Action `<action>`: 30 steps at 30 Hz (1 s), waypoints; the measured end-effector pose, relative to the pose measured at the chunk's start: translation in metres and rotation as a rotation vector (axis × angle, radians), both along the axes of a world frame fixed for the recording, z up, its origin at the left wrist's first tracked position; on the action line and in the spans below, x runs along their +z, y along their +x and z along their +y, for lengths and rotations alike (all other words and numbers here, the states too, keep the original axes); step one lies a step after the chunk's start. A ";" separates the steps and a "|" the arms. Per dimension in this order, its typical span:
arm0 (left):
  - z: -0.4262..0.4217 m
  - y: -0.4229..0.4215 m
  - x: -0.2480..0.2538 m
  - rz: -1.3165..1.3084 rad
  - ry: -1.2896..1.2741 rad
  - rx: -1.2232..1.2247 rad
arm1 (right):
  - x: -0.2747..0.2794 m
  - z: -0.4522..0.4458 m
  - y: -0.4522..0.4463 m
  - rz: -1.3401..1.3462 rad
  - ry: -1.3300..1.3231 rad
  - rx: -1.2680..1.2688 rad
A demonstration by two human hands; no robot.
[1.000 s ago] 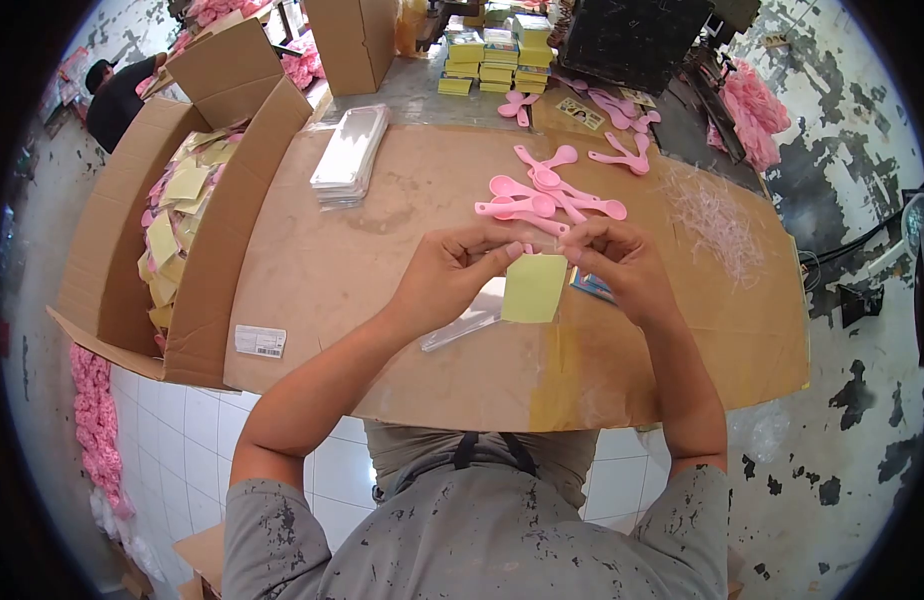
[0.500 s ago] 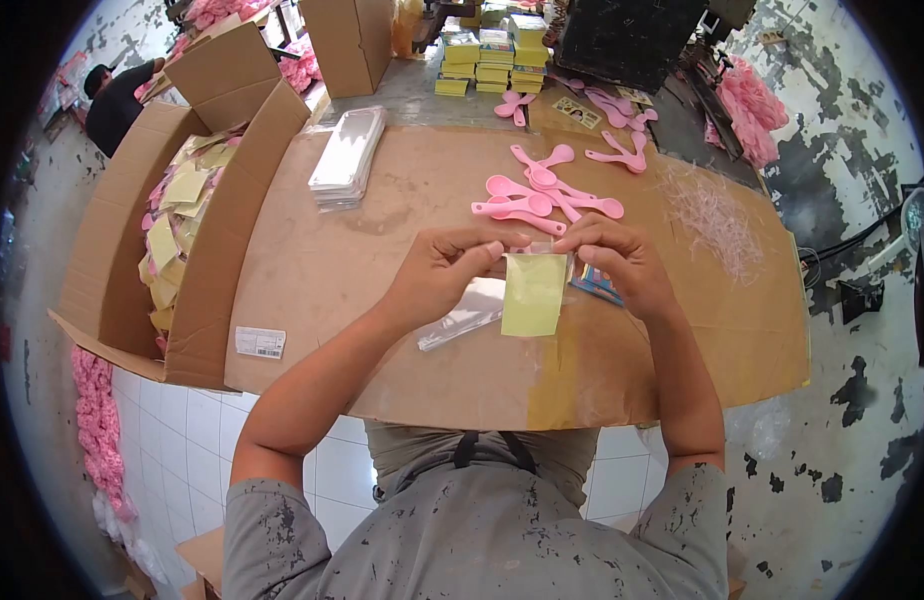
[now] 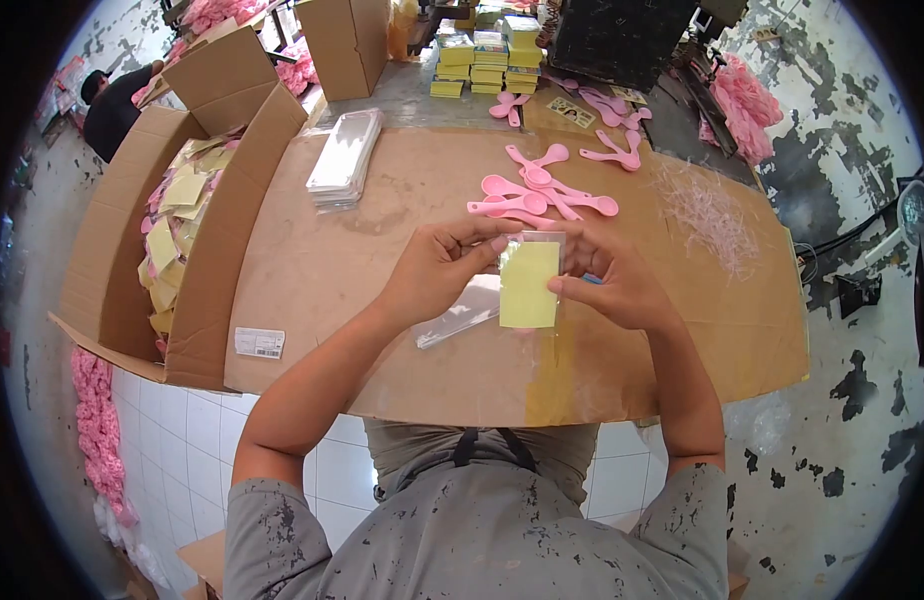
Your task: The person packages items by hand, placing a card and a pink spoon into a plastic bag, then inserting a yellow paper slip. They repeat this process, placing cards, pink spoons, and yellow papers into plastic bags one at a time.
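A pale yellow card [image 3: 528,290] sits within a small clear plastic bag [image 3: 544,238], held up over the cardboard-covered table. My left hand [image 3: 432,270] pinches the bag's upper left corner between thumb and fingers. On the other side, my right hand [image 3: 622,285] grips the right edge, its thumb lying on the card's front and its fingers behind. Just beyond both hands is a pile of pink measuring spoons [image 3: 547,185]. Flat clear bags [image 3: 462,315] lie on the table by my left hand. A blue printed item behind my right hand is mostly hidden.
At left stands an open cardboard box [image 3: 92,260] of bagged yellow cards. A stack of clear bags [image 3: 344,155], piled card stacks [image 3: 490,60] and thin clear plastic strips [image 3: 707,215] are farther off. Another person [image 3: 122,110] bends down at far left.
The yellow card now sits higher inside the bag. My right hand has shifted from the bag's top corner down to its right edge, thumb on the card. My left hand stays nearly put.
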State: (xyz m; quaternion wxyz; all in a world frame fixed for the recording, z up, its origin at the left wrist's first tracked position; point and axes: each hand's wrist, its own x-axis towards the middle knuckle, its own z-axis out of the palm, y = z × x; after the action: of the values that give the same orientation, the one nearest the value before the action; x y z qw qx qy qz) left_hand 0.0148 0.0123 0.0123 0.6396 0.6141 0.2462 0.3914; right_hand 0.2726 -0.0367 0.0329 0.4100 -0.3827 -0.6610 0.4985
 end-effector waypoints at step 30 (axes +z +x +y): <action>0.005 -0.067 0.020 0.357 0.261 0.353 | -0.276 -0.078 0.114 -1.030 -0.016 -0.645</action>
State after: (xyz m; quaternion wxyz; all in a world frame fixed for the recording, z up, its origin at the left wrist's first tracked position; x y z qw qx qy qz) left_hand -0.0518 0.0174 0.0322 0.4236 0.6981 0.4056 0.4108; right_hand 0.3870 -0.1142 -0.2430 0.1652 -0.7587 -0.6214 0.1048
